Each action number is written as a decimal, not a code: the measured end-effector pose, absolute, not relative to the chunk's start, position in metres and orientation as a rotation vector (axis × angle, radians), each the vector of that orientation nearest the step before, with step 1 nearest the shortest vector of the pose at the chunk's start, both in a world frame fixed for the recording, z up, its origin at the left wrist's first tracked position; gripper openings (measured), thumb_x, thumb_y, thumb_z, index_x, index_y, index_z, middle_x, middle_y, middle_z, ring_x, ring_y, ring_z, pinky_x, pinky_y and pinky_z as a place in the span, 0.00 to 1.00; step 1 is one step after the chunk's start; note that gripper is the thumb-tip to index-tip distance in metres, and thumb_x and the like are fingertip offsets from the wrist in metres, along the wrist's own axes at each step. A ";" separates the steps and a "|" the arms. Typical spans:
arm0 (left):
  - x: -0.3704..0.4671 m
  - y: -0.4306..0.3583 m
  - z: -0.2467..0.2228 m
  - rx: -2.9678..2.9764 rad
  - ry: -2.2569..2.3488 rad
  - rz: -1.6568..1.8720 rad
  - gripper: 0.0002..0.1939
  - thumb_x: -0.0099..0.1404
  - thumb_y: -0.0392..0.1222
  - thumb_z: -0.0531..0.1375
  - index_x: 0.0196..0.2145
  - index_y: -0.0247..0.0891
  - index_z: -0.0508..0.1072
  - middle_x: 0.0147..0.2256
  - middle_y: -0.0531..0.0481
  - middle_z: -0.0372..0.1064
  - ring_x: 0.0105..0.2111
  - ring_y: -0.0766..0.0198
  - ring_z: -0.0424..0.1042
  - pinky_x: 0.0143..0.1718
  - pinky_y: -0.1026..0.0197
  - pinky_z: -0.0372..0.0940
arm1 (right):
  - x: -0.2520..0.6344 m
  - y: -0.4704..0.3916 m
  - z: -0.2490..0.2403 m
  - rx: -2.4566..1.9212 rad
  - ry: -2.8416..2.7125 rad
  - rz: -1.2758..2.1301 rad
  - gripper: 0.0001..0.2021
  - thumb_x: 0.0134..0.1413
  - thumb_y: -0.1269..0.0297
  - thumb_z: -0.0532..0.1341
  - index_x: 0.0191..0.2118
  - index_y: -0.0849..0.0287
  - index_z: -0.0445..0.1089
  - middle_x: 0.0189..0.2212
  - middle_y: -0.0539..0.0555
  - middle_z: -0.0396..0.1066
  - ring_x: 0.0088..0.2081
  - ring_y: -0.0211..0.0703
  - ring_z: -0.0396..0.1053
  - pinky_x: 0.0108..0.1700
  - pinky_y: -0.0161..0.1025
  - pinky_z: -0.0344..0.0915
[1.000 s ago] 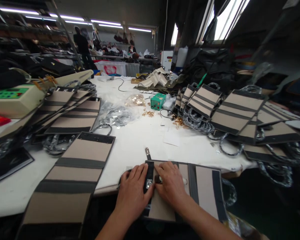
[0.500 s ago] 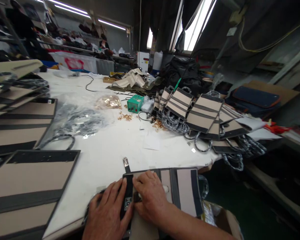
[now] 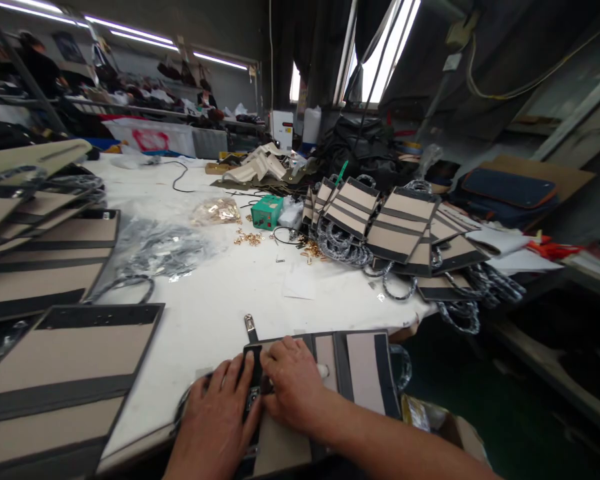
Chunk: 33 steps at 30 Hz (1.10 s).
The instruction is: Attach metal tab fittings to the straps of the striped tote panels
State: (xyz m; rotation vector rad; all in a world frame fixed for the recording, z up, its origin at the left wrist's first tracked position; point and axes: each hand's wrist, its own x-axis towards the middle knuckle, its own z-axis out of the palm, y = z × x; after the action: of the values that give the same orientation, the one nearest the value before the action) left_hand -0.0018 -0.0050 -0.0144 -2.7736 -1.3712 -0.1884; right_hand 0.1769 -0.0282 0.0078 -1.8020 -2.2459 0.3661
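A beige bag panel [image 3: 365, 367] with dark bands lies at the table's front edge, beneath both my hands. My left hand [image 3: 215, 413] rests flat along its dark left band, fingers stretched out. Beside those fingers, a small metal fitting [image 3: 253, 398] shows on the band. My right hand [image 3: 295, 387] is closed over the panel, around a tool whose pale rounded end [image 3: 323, 371] sticks out on the right; its tip is hidden. A short strap with a metal clasp [image 3: 250, 325] points up from the panel's far left corner. A wrapped handle [image 3: 404, 367] shows at the right end.
More striped panels [image 3: 75, 360] are piled at the left, others [image 3: 400, 223] at the right with wrapped handles. A green box [image 3: 267, 212], small gold-coloured parts [image 3: 249, 238] and a plastic bag [image 3: 167, 250] are on the white table [image 3: 220, 287]. A carton [image 3: 463, 433] stands below right.
The view has shifted slightly, moving the panel and both hands a little to the left in the picture. My hands keep nearly the same hold on the panel.
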 end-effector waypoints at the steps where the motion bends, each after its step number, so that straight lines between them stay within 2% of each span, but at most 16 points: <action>1: -0.001 -0.007 -0.011 -2.780 -1.369 -0.186 0.27 0.68 0.43 0.52 0.63 0.37 0.70 0.61 0.37 0.69 0.58 0.43 0.66 0.54 0.41 0.57 | 0.177 -0.029 0.010 -1.802 -2.261 0.350 0.25 0.50 0.60 0.65 0.55 0.58 0.69 0.48 0.60 0.72 0.51 0.57 0.64 0.54 0.52 0.61; 4: -0.003 -0.012 -0.005 -2.804 -1.372 -0.252 0.27 0.71 0.47 0.52 0.64 0.36 0.66 0.62 0.38 0.67 0.60 0.45 0.64 0.56 0.43 0.57 | 0.179 -0.032 0.016 -1.827 -2.266 0.341 0.23 0.52 0.62 0.64 0.55 0.57 0.70 0.46 0.58 0.73 0.50 0.55 0.67 0.52 0.48 0.62; 7: -0.006 -0.016 -0.007 -2.816 -1.414 -0.340 0.29 0.72 0.51 0.53 0.65 0.37 0.64 0.62 0.39 0.66 0.61 0.48 0.63 0.57 0.44 0.56 | 0.187 -0.032 0.021 -1.860 -2.242 0.436 0.19 0.55 0.65 0.60 0.54 0.52 0.72 0.44 0.54 0.75 0.46 0.49 0.71 0.47 0.41 0.64; 10: -0.008 -0.017 -0.010 -2.829 -1.454 -0.391 0.30 0.70 0.53 0.55 0.65 0.37 0.64 0.63 0.40 0.66 0.61 0.49 0.63 0.58 0.45 0.55 | 0.206 -0.022 0.027 -1.924 -2.198 0.443 0.17 0.59 0.64 0.60 0.53 0.51 0.74 0.46 0.53 0.77 0.46 0.47 0.74 0.46 0.39 0.64; 13: -0.008 -0.018 -0.012 -2.824 -1.464 -0.424 0.31 0.69 0.53 0.56 0.65 0.38 0.64 0.63 0.41 0.66 0.61 0.49 0.62 0.59 0.45 0.55 | 0.229 -0.002 0.032 -2.052 -2.143 0.271 0.16 0.63 0.59 0.59 0.53 0.51 0.74 0.49 0.55 0.76 0.48 0.48 0.74 0.46 0.39 0.64; 16: -0.010 -0.019 -0.013 -2.787 -1.462 -0.447 0.31 0.68 0.52 0.57 0.65 0.39 0.64 0.62 0.42 0.67 0.60 0.48 0.64 0.58 0.45 0.55 | 0.247 0.020 0.030 -2.151 -2.154 0.152 0.17 0.65 0.51 0.58 0.50 0.53 0.76 0.47 0.57 0.77 0.46 0.50 0.75 0.44 0.41 0.64; 20: -0.014 -0.017 -0.023 -2.701 -1.393 -0.532 0.31 0.66 0.50 0.59 0.64 0.40 0.65 0.60 0.45 0.70 0.57 0.50 0.66 0.57 0.48 0.54 | 0.262 0.050 0.019 -2.115 -2.216 0.211 0.21 0.60 0.41 0.60 0.41 0.54 0.79 0.41 0.56 0.78 0.42 0.50 0.75 0.43 0.41 0.64; 22: -0.015 -0.014 -0.029 -2.659 -1.325 -0.584 0.32 0.64 0.50 0.60 0.64 0.40 0.65 0.60 0.47 0.70 0.57 0.51 0.66 0.57 0.49 0.54 | 0.268 0.073 0.016 -2.040 -2.154 0.250 0.22 0.61 0.40 0.59 0.43 0.52 0.79 0.41 0.54 0.78 0.43 0.47 0.75 0.43 0.39 0.64; 25: -0.018 -0.009 -0.036 -2.615 -1.239 -0.624 0.35 0.62 0.50 0.62 0.65 0.40 0.64 0.59 0.48 0.71 0.56 0.52 0.66 0.56 0.50 0.54 | 0.275 0.126 0.014 -2.035 -2.013 0.266 0.17 0.65 0.48 0.58 0.51 0.48 0.77 0.45 0.51 0.77 0.44 0.43 0.74 0.44 0.36 0.63; 27: -0.019 -0.006 -0.038 -2.591 -1.189 -0.640 0.36 0.60 0.50 0.62 0.64 0.39 0.65 0.59 0.48 0.72 0.55 0.52 0.67 0.55 0.50 0.55 | 0.278 0.165 0.011 -2.090 -1.960 0.263 0.15 0.65 0.55 0.58 0.53 0.48 0.76 0.47 0.52 0.76 0.47 0.43 0.73 0.45 0.36 0.63; 30: -0.021 -0.001 -0.040 -2.559 -1.114 -0.659 0.36 0.57 0.50 0.62 0.61 0.37 0.68 0.56 0.47 0.74 0.53 0.51 0.67 0.54 0.51 0.56 | 0.281 0.210 0.000 -2.166 -1.914 0.292 0.14 0.63 0.60 0.59 0.49 0.51 0.79 0.49 0.55 0.76 0.48 0.48 0.73 0.44 0.38 0.64; 33: -0.022 0.001 -0.041 -2.539 -1.087 -0.657 0.35 0.56 0.52 0.61 0.60 0.36 0.70 0.55 0.48 0.75 0.53 0.52 0.67 0.53 0.51 0.56 | 0.282 0.233 -0.008 -2.210 -1.891 0.333 0.10 0.59 0.63 0.61 0.40 0.52 0.82 0.46 0.55 0.78 0.46 0.50 0.74 0.42 0.39 0.64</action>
State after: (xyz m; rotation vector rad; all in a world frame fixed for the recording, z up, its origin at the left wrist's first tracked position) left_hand -0.0222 0.0012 -0.0405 -2.5388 -1.0865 -0.6567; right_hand 0.2820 0.2326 -0.0077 -2.2098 -1.8911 0.3335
